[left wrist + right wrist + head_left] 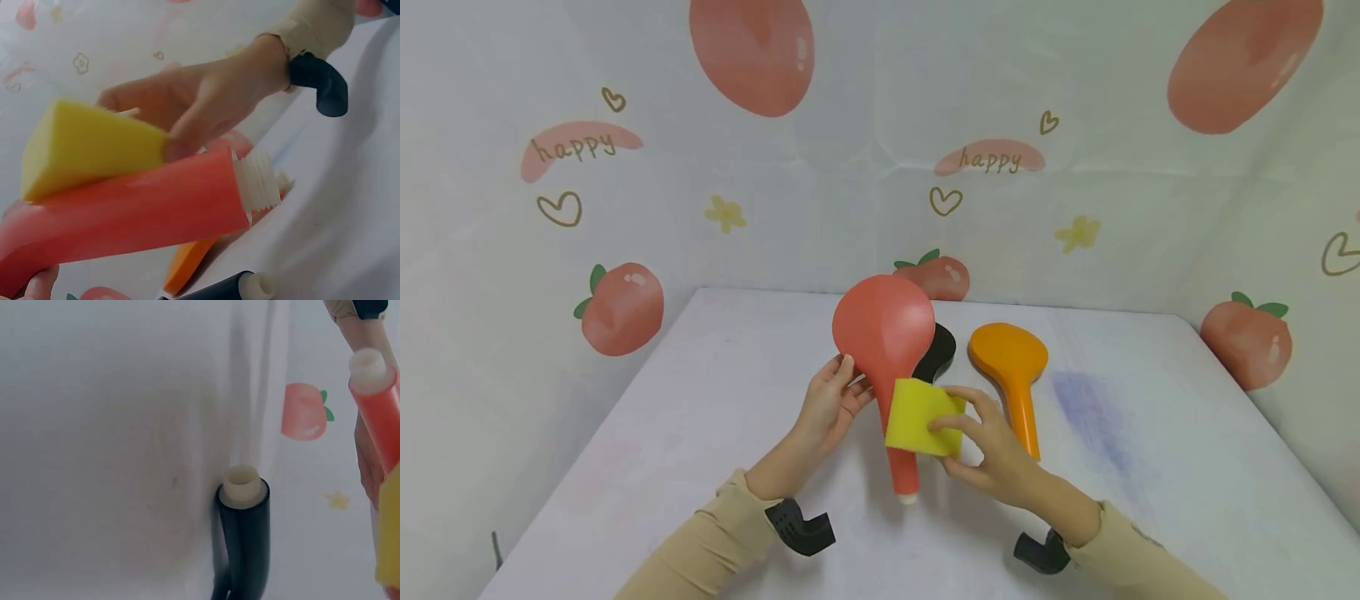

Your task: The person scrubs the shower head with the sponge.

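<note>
A red shower head [883,325] is held up over the table by my left hand [829,410], which grips it near the neck with the thumb on the near side. Its white threaded end [257,181] shows plainly in the left wrist view. My right hand [1000,457] pinches a yellow sponge [916,417] between thumb and fingers. The sponge lies against the handle of the red shower head. Behind it lies a black shower head [937,354], partly hidden. To the right lies an orange shower head [1009,348], its handle end partly behind my right hand.
The white table [715,350] has a bluish-purple smudge [1093,417] on its right side. A white backdrop [850,192] printed with fruit, hearts and words stands behind and beside it. Black wrist mounts [805,529] sit on both forearms.
</note>
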`<act>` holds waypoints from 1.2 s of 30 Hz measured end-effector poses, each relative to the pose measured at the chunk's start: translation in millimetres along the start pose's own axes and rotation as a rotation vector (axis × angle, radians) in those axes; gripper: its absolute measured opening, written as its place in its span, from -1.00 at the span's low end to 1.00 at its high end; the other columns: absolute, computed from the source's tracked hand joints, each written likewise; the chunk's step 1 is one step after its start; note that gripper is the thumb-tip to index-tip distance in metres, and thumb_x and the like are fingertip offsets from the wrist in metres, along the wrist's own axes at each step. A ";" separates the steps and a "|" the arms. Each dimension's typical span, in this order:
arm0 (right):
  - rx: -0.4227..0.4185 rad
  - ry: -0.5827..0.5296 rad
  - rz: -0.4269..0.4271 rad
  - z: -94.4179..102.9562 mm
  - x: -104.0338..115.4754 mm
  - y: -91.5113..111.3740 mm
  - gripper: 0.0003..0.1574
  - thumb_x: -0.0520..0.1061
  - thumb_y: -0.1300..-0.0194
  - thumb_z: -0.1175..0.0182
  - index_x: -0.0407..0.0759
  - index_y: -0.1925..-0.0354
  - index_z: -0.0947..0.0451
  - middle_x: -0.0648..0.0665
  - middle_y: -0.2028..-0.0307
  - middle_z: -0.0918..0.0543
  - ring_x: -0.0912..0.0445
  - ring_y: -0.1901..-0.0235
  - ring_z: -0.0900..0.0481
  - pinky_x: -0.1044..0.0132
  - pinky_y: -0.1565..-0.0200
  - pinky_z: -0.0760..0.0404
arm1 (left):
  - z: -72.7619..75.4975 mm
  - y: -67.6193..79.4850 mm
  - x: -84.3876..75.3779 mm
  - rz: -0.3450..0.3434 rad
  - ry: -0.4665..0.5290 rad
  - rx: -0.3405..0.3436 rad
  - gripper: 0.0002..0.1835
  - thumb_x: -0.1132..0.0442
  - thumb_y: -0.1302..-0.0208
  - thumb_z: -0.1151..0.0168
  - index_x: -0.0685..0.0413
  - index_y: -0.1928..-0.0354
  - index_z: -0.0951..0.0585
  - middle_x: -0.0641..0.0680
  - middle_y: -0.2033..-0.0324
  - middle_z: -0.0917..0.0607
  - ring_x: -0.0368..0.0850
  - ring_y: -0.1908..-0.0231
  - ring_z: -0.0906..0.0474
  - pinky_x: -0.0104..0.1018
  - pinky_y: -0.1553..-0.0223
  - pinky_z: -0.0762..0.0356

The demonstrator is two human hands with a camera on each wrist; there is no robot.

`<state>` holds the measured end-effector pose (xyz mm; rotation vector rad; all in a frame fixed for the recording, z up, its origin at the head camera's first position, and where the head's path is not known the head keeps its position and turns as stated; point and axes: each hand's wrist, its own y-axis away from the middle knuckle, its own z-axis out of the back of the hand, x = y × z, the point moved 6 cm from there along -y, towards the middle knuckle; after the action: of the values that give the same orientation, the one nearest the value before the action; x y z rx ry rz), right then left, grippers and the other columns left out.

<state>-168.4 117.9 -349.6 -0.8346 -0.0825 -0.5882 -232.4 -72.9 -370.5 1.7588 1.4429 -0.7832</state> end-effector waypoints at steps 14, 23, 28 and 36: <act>-0.091 -0.104 -0.205 0.6 -16.2 -5.7 -0.40 -0.39 0.11 -0.37 -0.12 0.07 -0.40 -0.25 -0.08 -0.35 -0.03 -0.15 -0.29 0.21 -0.03 -0.59 | -5.3 2.5 5.4 0.029 0.009 0.015 -0.78 0.21 -0.48 0.20 0.15 -0.02 -0.32 -0.06 0.30 -0.53 -0.21 0.32 -0.57 -0.40 0.19 -0.63; 0.005 -0.263 -0.196 -6.6 -11.7 3.8 -0.39 -0.36 0.03 -0.34 -0.14 0.02 -0.33 -0.15 -0.07 -0.37 0.15 -0.13 -0.29 0.35 -0.10 -0.50 | -6.4 4.5 1.5 0.021 0.031 0.034 -0.73 0.18 -0.48 0.21 0.15 -0.09 -0.30 -0.07 0.29 -0.55 -0.21 0.31 -0.56 -0.42 0.17 -0.62; 0.070 -0.341 -0.214 -11.3 -9.3 10.8 -0.43 -0.35 -0.03 -0.30 -0.14 0.01 -0.30 -0.13 -0.08 -0.37 0.19 -0.12 -0.30 0.38 -0.04 -0.47 | -5.5 4.4 -1.1 0.016 0.036 0.020 -0.72 0.18 -0.48 0.21 0.15 -0.10 -0.30 -0.08 0.28 -0.55 -0.21 0.30 -0.56 -0.41 0.17 -0.61; 0.107 -0.389 -0.156 -14.8 -4.0 21.5 -0.42 -0.37 0.01 -0.32 -0.18 0.03 -0.30 -0.17 -0.04 -0.36 0.18 -0.11 -0.31 0.45 -0.09 -0.45 | -1.1 3.4 -7.8 -0.033 0.027 -0.022 -0.73 0.19 -0.48 0.21 0.14 -0.10 -0.29 -0.08 0.28 -0.52 -0.20 0.29 -0.54 -0.43 0.17 -0.61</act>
<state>-162.9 120.4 -375.2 -0.8338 -0.5336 -0.5560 -230.5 -76.6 -363.0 1.7391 1.4962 -0.7601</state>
